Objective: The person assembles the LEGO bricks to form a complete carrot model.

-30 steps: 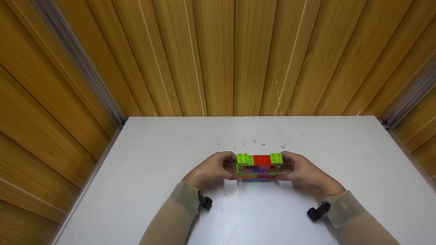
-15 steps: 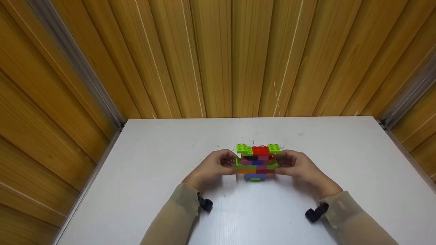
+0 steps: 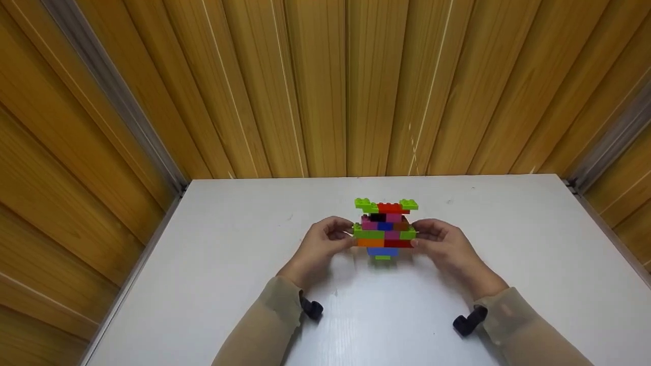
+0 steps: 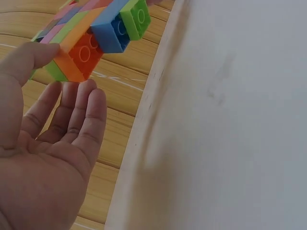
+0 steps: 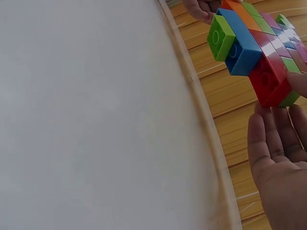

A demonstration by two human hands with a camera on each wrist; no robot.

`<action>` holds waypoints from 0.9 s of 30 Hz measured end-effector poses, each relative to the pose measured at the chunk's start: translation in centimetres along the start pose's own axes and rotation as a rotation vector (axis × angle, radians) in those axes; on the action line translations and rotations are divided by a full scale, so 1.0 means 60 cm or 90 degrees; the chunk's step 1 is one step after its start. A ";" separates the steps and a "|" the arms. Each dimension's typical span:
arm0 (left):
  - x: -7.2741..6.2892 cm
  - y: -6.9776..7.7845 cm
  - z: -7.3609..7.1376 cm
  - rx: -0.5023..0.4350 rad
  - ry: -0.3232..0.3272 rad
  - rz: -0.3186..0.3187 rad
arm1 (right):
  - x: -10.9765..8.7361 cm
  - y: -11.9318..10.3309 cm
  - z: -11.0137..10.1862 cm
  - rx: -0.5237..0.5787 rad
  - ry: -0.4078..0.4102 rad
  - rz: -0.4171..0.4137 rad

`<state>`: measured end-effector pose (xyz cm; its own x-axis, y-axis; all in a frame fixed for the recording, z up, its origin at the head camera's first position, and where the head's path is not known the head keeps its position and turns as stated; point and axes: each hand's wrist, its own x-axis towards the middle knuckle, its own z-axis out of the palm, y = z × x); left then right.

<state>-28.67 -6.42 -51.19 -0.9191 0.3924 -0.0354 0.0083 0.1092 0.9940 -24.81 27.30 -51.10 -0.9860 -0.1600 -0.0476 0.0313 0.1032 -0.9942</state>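
A toy-brick build (image 3: 385,234) in several colours is held up between both hands in the head view. Its layers narrow downward to a blue brick (image 3: 382,251) and a small lime green brick (image 3: 382,257). My left hand (image 3: 321,243) pinches its left end, with the thumb on an orange brick (image 4: 79,57) in the left wrist view. At the opposite end my right hand (image 3: 447,249) grips with the thumb near a dark red brick (image 5: 269,79). Hollow undersides of the lowest bricks show in both wrist views. The build's far side is hidden.
Beneath the hands spreads a white table (image 3: 244,218) with small dark marks. Wood-patterned panels (image 3: 325,86) rise behind it and along the sides. A black wrist camera (image 3: 312,308) sits on the left sleeve, another black camera (image 3: 469,321) on the right one.
Both hands have lifted the brick build and tipped its underside toward me. More of its front face and lower bricks shows now, and its top studs show less. The grip stays at both ends.
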 end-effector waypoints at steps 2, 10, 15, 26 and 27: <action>-0.002 0.001 0.003 -0.009 0.012 -0.003 | -0.001 -0.003 0.004 0.017 0.007 0.019; -0.004 0.004 0.014 -0.017 0.066 0.002 | -0.001 -0.012 0.013 0.020 0.035 0.029; -0.007 0.003 0.021 -0.021 0.092 -0.001 | 0.000 -0.016 0.022 0.014 0.063 0.041; -0.015 0.000 0.039 0.015 0.116 -0.011 | -0.003 -0.017 0.048 -0.003 0.142 0.065; -0.016 0.000 0.040 0.016 0.117 -0.016 | -0.004 -0.017 0.049 -0.011 0.146 0.066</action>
<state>-26.85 -4.60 -51.39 -0.9757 0.2155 -0.0383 -0.0080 0.1398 0.9901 -24.13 24.33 -50.37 -0.9891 0.0785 -0.1243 0.1334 0.1247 -0.9832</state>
